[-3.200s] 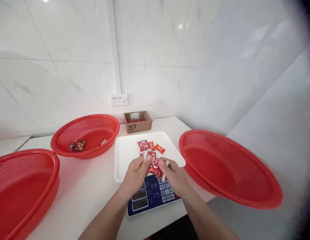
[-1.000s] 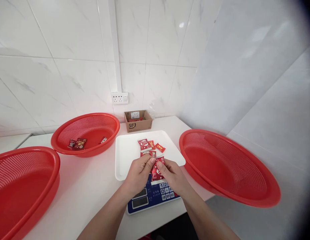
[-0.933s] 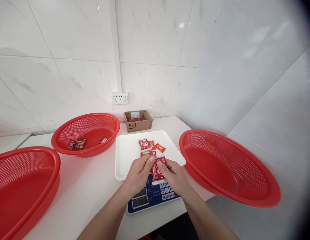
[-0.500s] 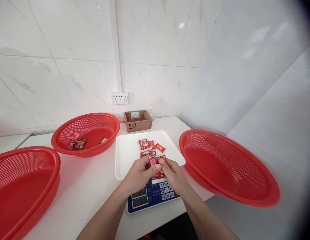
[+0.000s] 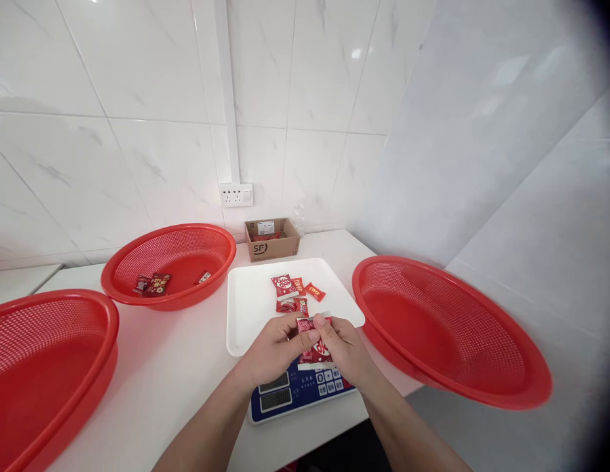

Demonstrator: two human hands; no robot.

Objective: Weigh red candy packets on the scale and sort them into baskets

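Note:
A red snack packet (image 5: 317, 353) is pinched between my left hand (image 5: 280, 346) and my right hand (image 5: 345, 347), both thumbs on its face. Its lower crimped edge points toward me. The packet hangs over the blue keypad panel of a weighing scale (image 5: 275, 412), hiding part of the keys. Just beyond my fingers, several red packets (image 5: 284, 286) lie in a loose group on the scale's white pan (image 5: 250, 288). One small red-orange packet (image 5: 315, 291) rests to their right.
Red perforated baskets stand around: a right basket (image 5: 413, 328) past the table edge, a near-left basket (image 5: 101, 367), and a far-left basket (image 5: 187, 300) holding a few packets (image 5: 159, 284). Behind the pan sits a small cardboard box (image 5: 275, 249) with red items inside. A wall socket (image 5: 237, 195) is above.
Both hands have shifted slightly toward me and the held packet has tilted a little. More of the packets on the pan now shows. Nothing was let go.

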